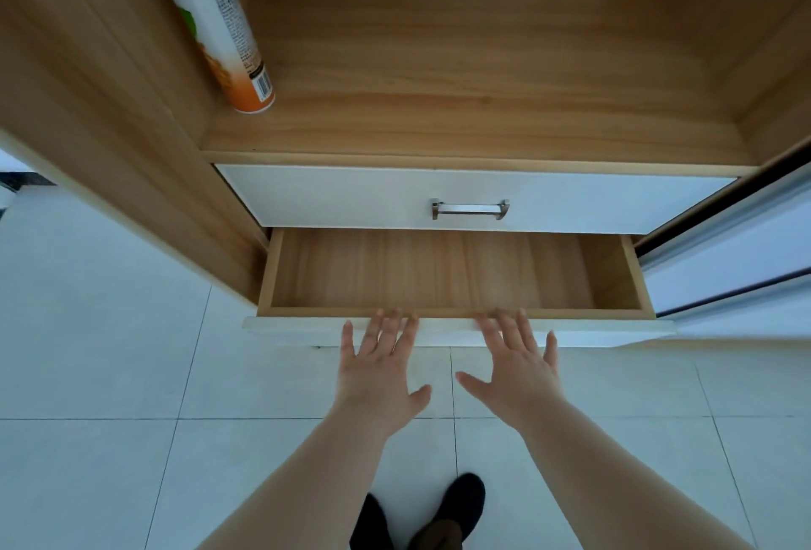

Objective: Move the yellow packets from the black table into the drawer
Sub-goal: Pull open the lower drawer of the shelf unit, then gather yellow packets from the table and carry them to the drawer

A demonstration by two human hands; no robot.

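The lower drawer (452, 311) of a wooden cabinet is pulled out, and its wooden inside holds nothing. My left hand (379, 367) and my right hand (515, 363) are both flat with fingers spread, side by side. Their fingertips reach the drawer's white front edge. Neither hand holds anything. No yellow packets and no black table are in view.
Above the pulled-out drawer, a white upper drawer front with a metal handle (469, 209) is closed. A tall white and orange can (219, 18) stands on the shelf at the left. White floor tiles (109, 374) lie below, and my dark shoes (443, 514) show at the bottom.
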